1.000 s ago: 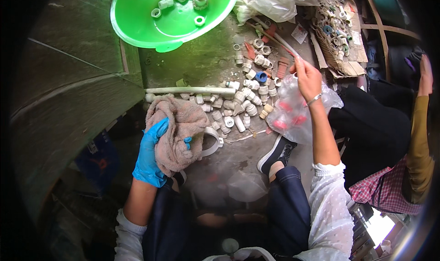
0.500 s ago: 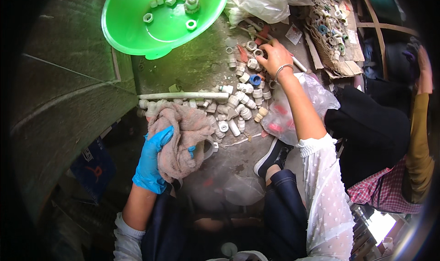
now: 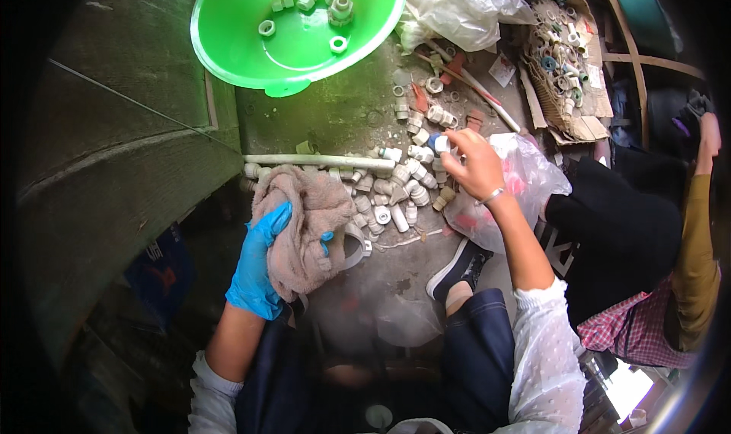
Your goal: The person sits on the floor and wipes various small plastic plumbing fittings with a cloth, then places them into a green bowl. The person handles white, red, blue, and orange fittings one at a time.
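My left hand [image 3: 259,263], in a blue glove, is closed around a bunched brownish-pink towel [image 3: 301,217]. Blue fingertips poke out through the towel's folds, and a pale ring-shaped piece [image 3: 355,247] shows at its right edge, mostly covered. My bare right hand [image 3: 476,164] pinches a small white pipe fitting [image 3: 442,144] between thumb and fingers, just above the right side of a heap of dusty white pipe fittings [image 3: 400,190] on the floor. One blue fitting [image 3: 432,140] lies partly hidden right behind the pinched one.
A green basin [image 3: 297,53] with several fittings stands at the far left. A white pipe [image 3: 320,161] borders the heap. Plastic bags [image 3: 514,179] lie to the right and at the back. Beyond them is a cardboard tray [image 3: 586,118] of small parts. Another person's sleeve [image 3: 697,251] shows far right.
My right hand has drawn back toward me from the far end of the heap and now holds a small white pipe fitting. My left hand keeps its hold on the towel. The view has shifted slightly.
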The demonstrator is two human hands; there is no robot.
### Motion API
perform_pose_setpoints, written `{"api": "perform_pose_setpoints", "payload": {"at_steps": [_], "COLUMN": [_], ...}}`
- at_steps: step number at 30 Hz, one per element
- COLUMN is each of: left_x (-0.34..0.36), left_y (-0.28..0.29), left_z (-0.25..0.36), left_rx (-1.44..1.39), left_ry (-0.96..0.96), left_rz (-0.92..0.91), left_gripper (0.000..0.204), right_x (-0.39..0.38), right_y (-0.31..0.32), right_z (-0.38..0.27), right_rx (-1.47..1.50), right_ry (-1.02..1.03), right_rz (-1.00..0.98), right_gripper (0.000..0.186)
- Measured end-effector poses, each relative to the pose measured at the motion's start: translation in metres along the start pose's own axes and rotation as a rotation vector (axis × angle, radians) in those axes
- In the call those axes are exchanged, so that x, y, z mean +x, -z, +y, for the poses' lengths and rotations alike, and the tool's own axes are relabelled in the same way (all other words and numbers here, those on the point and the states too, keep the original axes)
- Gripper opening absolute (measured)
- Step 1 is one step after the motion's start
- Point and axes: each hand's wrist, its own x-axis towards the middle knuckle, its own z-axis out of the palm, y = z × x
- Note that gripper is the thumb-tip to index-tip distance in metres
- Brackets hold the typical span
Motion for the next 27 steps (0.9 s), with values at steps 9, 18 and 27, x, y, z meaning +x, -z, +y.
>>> {"api": "perform_pose_setpoints", "payload": {"at_steps": [9,18,27], "left_x": [-0.006,0.010,0.001], "left_y": [-0.032,-0.015,-0.016], "left_z": [-0.020,-0.023,-0.017], "left_rx": [0.917,0.622,0.243], "left_ry": [-0.442,-0.283,-0.017], "left_rz": [-0.362,-0.124,-0.102], "left_gripper": [0.062,0.030,0.035], "right_x": [-0.025,-0.024,-0.021], "right_y": [0.029,0.022,0.020], "right_z": [-0.119,-0.156,-0.165], "right_rx": [1.145,0.789,0.647], "right_ry": [-0.208,0.337,0.271], "right_rz": [-0.365,-0.046,0.076], "right_gripper": [0.031,0.037,0.042]}}
